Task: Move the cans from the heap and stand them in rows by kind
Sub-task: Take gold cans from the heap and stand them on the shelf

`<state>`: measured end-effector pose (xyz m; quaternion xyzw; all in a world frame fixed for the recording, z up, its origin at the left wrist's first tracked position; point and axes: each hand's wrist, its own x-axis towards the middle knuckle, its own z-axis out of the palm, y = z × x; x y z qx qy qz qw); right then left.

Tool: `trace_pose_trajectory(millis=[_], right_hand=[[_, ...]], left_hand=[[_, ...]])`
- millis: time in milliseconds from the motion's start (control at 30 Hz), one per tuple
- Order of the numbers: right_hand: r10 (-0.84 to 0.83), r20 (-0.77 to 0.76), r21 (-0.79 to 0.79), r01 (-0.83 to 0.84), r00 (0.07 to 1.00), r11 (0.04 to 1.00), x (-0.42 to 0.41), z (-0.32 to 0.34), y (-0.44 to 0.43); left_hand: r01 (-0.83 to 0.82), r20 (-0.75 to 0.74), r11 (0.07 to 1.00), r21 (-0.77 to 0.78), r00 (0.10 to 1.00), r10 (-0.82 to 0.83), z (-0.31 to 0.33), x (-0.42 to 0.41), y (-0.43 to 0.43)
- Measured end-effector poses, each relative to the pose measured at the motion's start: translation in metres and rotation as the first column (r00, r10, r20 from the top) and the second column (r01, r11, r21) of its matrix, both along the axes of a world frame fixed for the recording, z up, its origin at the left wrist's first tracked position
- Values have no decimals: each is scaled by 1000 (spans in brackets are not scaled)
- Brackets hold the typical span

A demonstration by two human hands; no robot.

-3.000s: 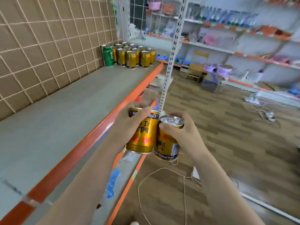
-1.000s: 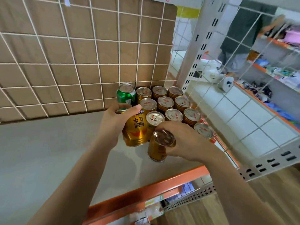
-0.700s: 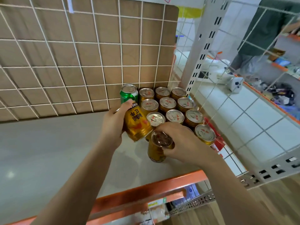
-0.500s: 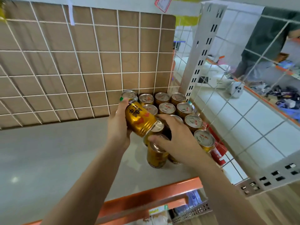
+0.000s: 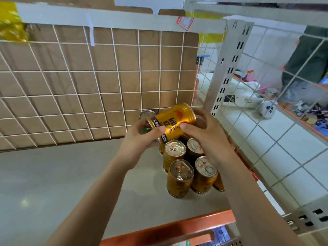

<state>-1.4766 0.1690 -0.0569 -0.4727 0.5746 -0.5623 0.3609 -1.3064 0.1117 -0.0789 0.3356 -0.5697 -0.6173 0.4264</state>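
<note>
Crowding the shelf [image 5: 53,174] corner stand gold cans [image 5: 181,176].

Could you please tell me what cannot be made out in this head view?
Head view only.
Hidden: green can, mostly behind left hand and held gold can.
Covered: back rows of standing gold cans, under right hand; count unknown.
Blurred and cut off at the top-left edge: yellow object.

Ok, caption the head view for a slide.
Left hand and right hand hold a gold can sideways above rows of upright gold cans on the shelf.
</note>
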Motion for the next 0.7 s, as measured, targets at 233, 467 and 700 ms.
trace_pose_trajectory(millis=[233, 467, 700], right_hand=[[-84, -190, -63, 73, 978, 995, 7, 7, -43], [-138, -517, -77, 115, 845, 990, 3, 5, -94], [-221, -464, -75, 210, 858, 975, -7, -4, -126]], left_hand=[[53, 461, 924, -378, 877, 138, 3, -2, -28], [-31, 562, 874, -484, 755, 338, 4, -5, -59], [-17, 685, 823, -568, 545, 484, -4, 3, -72]])
